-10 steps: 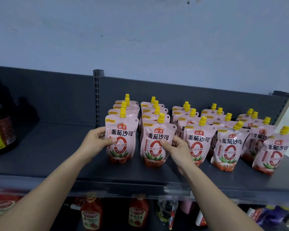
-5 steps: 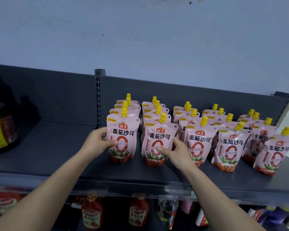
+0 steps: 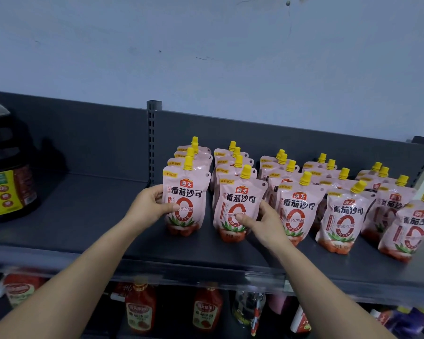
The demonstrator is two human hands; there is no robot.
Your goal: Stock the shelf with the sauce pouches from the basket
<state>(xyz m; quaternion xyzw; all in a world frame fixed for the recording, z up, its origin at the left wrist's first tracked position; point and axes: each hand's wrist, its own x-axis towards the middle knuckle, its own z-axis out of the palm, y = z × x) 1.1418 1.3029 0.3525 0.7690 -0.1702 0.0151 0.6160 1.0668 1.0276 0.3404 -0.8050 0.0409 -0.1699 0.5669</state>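
Grey metal shelf under a pale wall; slotted post at its back taken as reference. Item: sauce pouches, pink with yellow caps, standing in rows right of the post; first front pouch, just right of the post, pinched at its left edge by the left hand, thumb on the face; second front pouch, next rightward, gripped by the right hand, thumb low on the print, fingers behind. Change: the right thumb sits lower than a second ago; the left grip is unchanged; both pouches stay upright, so probably a final squaring-up, release pending. Basket not in view. Left of the post: dark oil jug; below it: red sauce bottles.
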